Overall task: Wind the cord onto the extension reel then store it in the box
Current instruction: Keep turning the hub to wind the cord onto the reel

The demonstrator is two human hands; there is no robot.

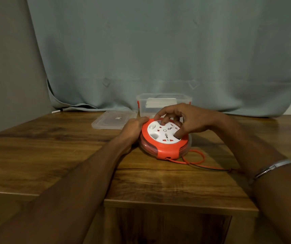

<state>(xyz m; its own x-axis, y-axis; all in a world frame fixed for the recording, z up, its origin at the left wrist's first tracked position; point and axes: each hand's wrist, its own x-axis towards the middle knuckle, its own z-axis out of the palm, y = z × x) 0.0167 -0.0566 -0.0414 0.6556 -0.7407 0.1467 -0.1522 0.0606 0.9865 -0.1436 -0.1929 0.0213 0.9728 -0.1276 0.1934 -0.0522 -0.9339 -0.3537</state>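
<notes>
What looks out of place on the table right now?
Nothing damaged or spilled. A loop of orange cord lies loose on the table right of the reel, not yet wound in. The box stands open, lid beside it.

Nothing readable here tbh. The reel's white socket face (pixel 164 133) just under the right-hand fingers (pixel 164 120) has only tiny red and grey marks, too small to make out.

reel (pixel 165 138) before box (pixel 164 104); lid (pixel 113 120) left
</notes>
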